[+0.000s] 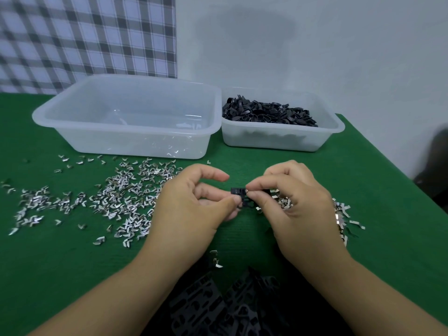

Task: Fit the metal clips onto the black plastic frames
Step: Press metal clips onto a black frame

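**Both hands on one little frame, clips everywhere**

Head cam: the black plastic frame is up off the table, held between the two hands right in the middle of the shot. The left hand pinches its left end with thumb and a finger, index finger curled over the top. The right hand pinches the right end between thumb and index. There's a tiny shiny glint at those fingertips, too small to call for sure.

Loose metal clips are scattered all over the green table cover, mostly to the left, with more poking out from under the right hand. At the back, a big clear tub holds a few clips. Just beside it on the right, a smaller tub is heaped with black parts. A pile of flat black frames sits at the near edge between the forearms.
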### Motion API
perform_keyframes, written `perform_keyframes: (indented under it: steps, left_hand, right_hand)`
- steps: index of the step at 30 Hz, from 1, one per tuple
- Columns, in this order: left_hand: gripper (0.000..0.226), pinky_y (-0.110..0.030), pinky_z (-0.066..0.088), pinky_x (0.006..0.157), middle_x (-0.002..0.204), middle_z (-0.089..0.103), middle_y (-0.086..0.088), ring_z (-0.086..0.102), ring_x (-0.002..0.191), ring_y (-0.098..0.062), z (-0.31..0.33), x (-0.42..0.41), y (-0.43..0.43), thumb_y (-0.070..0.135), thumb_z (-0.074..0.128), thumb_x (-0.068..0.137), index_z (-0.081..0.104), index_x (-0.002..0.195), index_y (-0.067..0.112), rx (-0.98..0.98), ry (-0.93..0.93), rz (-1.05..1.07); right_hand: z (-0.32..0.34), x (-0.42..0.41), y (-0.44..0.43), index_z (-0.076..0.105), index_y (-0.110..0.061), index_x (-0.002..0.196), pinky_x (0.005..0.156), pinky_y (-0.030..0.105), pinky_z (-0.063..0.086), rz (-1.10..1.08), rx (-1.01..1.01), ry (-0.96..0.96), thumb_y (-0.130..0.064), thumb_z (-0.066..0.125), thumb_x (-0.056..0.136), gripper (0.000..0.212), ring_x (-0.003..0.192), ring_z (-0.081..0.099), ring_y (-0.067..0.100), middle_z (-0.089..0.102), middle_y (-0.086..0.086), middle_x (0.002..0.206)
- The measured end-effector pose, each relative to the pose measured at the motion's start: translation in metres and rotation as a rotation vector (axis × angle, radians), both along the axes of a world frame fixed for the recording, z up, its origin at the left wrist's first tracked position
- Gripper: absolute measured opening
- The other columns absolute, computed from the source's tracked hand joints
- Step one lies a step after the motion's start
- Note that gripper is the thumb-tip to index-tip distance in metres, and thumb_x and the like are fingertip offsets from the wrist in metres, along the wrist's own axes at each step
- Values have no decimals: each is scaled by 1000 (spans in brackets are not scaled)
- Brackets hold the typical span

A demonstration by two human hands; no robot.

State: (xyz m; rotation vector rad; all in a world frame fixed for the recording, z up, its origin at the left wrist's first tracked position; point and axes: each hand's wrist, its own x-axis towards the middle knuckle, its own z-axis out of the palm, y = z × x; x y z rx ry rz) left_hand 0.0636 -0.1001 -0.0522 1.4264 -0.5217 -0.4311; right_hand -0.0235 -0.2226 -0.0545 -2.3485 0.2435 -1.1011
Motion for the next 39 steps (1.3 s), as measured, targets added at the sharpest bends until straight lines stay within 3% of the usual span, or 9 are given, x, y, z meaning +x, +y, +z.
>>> perform_keyframes:
  steps: [14, 18, 25, 29, 39]
  left_hand:
    - [30, -28, 57, 59, 65, 72, -5, 70, 59, -17, -1, -3, 2, -4, 75, 72, 64, 79, 22, 18, -115, -7]
    - [31, -23, 53, 52, 66, 70, -4, 68, 58, -16, -1, -2, 2, -4, 74, 73, 62, 77, 24, 35, -170, 19]
    - [37, -11, 47, 52, 70, 68, 7, 65, 57, -5, -6, -4, 1, -2, 73, 74, 58, 78, 32, 88, -301, 65]
    - [38, -16, 52, 56, 74, 67, 6, 66, 60, -8, -7, -3, 2, -2, 72, 73, 54, 77, 31, 113, -418, 88]
    - [37, -18, 53, 54, 72, 67, 4, 65, 57, -11, -10, -5, 2, -3, 73, 72, 51, 74, 26, 113, -503, 101]
  right_hand:
    - [-1, 1, 1, 72, -14, 77, 73, 12, 36, 13, -27, 15, -13, 68, 75, 4, 80, 47, 12, 56, -5, 76]
    - [-1, 2, 2, 74, -14, 78, 70, 13, 37, 20, -53, 19, -12, 70, 74, 6, 77, 50, 14, 57, -4, 75]
    - [1, 1, -2, 72, -22, 84, 76, 18, 42, 115, 134, 112, -12, 75, 74, 15, 86, 56, 13, 59, -13, 84]
    - [0, 0, -4, 73, -25, 93, 78, 11, 36, 153, 141, 193, -19, 70, 76, 18, 91, 54, 10, 59, -14, 88]
    - [3, -1, -4, 74, -23, 87, 75, 9, 33, 149, 54, 211, -21, 63, 78, 14, 85, 53, 12, 59, -11, 80]
